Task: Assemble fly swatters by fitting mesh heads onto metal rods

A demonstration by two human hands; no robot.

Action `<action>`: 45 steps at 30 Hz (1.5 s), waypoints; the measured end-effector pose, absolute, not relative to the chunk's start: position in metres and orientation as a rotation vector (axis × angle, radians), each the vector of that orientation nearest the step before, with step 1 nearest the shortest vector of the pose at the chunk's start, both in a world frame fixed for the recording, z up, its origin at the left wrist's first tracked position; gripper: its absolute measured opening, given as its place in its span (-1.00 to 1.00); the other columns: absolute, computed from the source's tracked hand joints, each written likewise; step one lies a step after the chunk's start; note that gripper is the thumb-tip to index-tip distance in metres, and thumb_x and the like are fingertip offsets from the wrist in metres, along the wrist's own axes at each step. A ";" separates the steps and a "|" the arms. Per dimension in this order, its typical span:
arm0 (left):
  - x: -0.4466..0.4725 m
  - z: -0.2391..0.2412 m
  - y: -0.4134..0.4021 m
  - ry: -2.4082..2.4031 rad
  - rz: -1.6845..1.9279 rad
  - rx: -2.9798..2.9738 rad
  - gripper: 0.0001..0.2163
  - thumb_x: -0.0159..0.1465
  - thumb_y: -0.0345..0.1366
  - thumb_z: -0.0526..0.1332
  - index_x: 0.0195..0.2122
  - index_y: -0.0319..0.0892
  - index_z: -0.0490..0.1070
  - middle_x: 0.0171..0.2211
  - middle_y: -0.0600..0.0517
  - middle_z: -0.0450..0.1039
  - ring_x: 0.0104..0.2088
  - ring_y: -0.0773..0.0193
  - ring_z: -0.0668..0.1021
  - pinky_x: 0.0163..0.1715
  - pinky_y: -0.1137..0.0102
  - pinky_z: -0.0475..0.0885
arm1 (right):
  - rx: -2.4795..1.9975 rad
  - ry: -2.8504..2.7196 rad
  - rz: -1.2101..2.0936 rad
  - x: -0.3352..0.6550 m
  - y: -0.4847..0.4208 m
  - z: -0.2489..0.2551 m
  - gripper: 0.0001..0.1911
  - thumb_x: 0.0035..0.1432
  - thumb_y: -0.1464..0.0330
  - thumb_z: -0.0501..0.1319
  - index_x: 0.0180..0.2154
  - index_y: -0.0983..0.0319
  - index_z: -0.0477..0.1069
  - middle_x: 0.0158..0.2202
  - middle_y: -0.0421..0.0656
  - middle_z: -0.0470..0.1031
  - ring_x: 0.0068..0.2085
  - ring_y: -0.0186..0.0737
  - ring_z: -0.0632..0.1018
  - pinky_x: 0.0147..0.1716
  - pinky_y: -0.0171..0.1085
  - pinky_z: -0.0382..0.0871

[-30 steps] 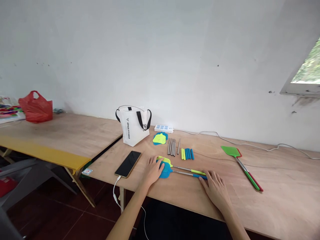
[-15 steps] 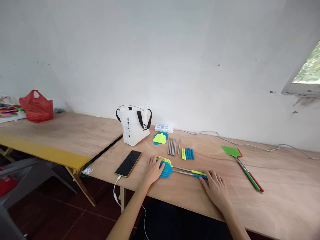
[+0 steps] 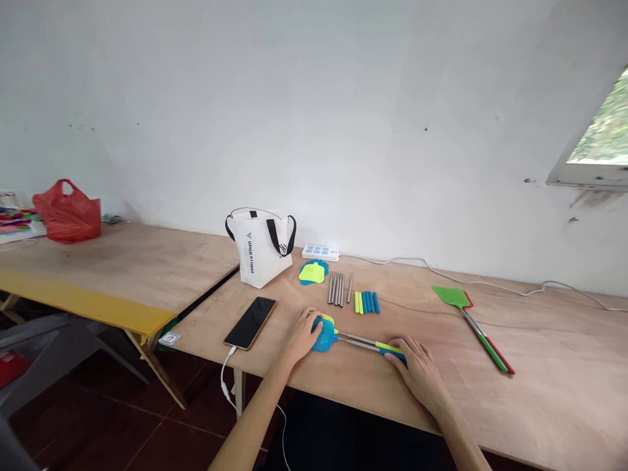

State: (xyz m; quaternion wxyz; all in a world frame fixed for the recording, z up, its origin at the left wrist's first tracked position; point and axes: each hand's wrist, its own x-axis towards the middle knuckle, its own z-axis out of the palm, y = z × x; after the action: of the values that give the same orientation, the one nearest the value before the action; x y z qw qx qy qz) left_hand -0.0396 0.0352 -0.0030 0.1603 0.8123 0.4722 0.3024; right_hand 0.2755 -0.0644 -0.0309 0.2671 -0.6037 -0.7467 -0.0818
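Note:
Two fly swatters lie side by side near the table's front edge, a blue one (image 3: 326, 338) and a yellow-green one (image 3: 328, 320) stacked close against it. My left hand (image 3: 300, 337) rests on their heads with fingers curled over the blue head. My right hand (image 3: 418, 373) lies flat over the blue and yellow handle ends (image 3: 390, 349), fingers stretched forward. Behind them lie loose swatter heads (image 3: 313, 271), several metal rods (image 3: 336, 288) and several yellow and blue grips (image 3: 367, 301).
A phone (image 3: 250, 322) on a white cable lies left of my left hand. A white tote bag (image 3: 261, 246) and a power strip (image 3: 320, 252) stand near the wall. A green and a red swatter (image 3: 475, 326) lie at the right. A red plastic bag (image 3: 69, 211) sits on the left table (image 3: 122, 261).
Both hands have pushed the two swatters closer together, so the yellow one now lies almost on the blue one. The view has shifted slightly.

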 end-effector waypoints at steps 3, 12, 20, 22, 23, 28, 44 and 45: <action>-0.039 -0.004 0.035 1.401 0.873 2.257 -0.77 0.42 -0.25 0.04 0.01 -0.11 0.41 0.14 -0.11 0.35 0.17 0.06 0.45 0.16 0.19 0.40 | -1.602 -2.020 -0.177 0.275 -0.065 -0.029 -0.72 0.46 0.18 -0.04 -0.14 0.08 0.40 -0.12 -0.15 0.55 -0.09 -0.15 0.56 0.01 -0.14 0.35; -0.039 -0.004 0.035 1.410 0.816 2.305 -0.76 0.40 -0.30 0.03 0.01 -0.13 0.41 0.17 -0.13 0.36 0.26 0.02 0.36 0.25 0.08 0.30 | -1.574 -2.119 -0.206 0.262 -0.070 -0.023 -0.64 0.47 0.22 -0.05 0.13 0.01 0.40 -0.01 -0.11 0.55 -0.01 -0.10 0.54 0.07 -0.06 0.32; -0.044 -0.002 0.035 1.262 0.898 2.293 -0.74 0.34 -0.37 0.07 0.00 -0.10 0.44 0.13 -0.09 0.40 0.23 0.05 0.40 0.25 0.12 0.34 | -1.586 -2.015 -0.432 0.227 -0.067 -0.031 -0.64 0.46 0.18 0.02 0.07 0.14 0.47 0.00 -0.07 0.60 0.01 -0.04 0.54 0.15 0.00 0.24; -0.044 -0.003 0.036 1.243 0.914 2.289 -0.75 0.34 -0.38 0.07 -0.03 -0.10 0.45 0.13 -0.09 0.40 0.22 0.05 0.41 0.25 0.11 0.35 | -1.598 -1.988 -0.470 0.225 -0.067 -0.034 -0.63 0.46 0.16 0.01 0.07 0.16 0.47 0.01 -0.06 0.59 0.03 -0.02 0.54 0.15 0.00 0.23; -0.044 -0.003 0.036 1.238 0.915 2.290 -0.75 0.34 -0.39 0.07 -0.04 -0.09 0.46 0.13 -0.09 0.40 0.22 0.05 0.41 0.25 0.11 0.35 | -1.598 -1.984 -0.476 0.225 -0.067 -0.035 -0.62 0.46 0.16 0.00 0.08 0.17 0.46 0.02 -0.06 0.59 0.04 -0.02 0.54 0.14 -0.01 0.24; -0.043 -0.003 0.035 1.228 0.918 2.296 -0.75 0.34 -0.39 0.07 -0.05 -0.08 0.47 0.12 -0.08 0.40 0.21 0.05 0.41 0.26 0.09 0.34 | -1.589 -2.021 -0.444 0.226 -0.068 -0.034 -0.62 0.50 0.21 -0.08 0.09 0.16 0.42 0.04 -0.08 0.57 0.02 -0.08 0.54 0.07 -0.08 0.28; -0.040 0.013 0.027 1.012 0.754 2.345 -0.73 0.22 -0.41 0.18 -0.08 -0.05 0.51 0.08 0.00 0.47 0.16 0.05 0.41 0.20 0.13 0.33 | -1.671 -2.182 -0.098 0.207 -0.084 -0.015 -0.85 0.39 0.27 0.08 -0.14 0.10 0.40 -0.21 -0.16 0.46 -0.18 -0.12 0.53 -0.20 -0.20 0.35; -0.039 0.014 0.025 0.994 0.730 2.354 -0.73 0.22 -0.41 0.19 -0.07 -0.05 0.51 0.05 0.01 0.48 0.14 0.06 0.43 0.20 0.13 0.33 | -1.687 -2.176 -0.057 0.205 -0.086 -0.012 -0.88 0.37 0.30 0.08 -0.18 0.11 0.38 -0.21 -0.17 0.46 -0.18 -0.14 0.54 -0.22 -0.22 0.34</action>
State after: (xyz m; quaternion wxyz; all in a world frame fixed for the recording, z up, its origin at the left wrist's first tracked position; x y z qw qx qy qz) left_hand -0.0392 0.0252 0.0143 0.2399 0.8599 0.3631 0.2669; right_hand 0.2048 -0.0856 -0.0122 0.1926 -0.6010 -0.7754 -0.0202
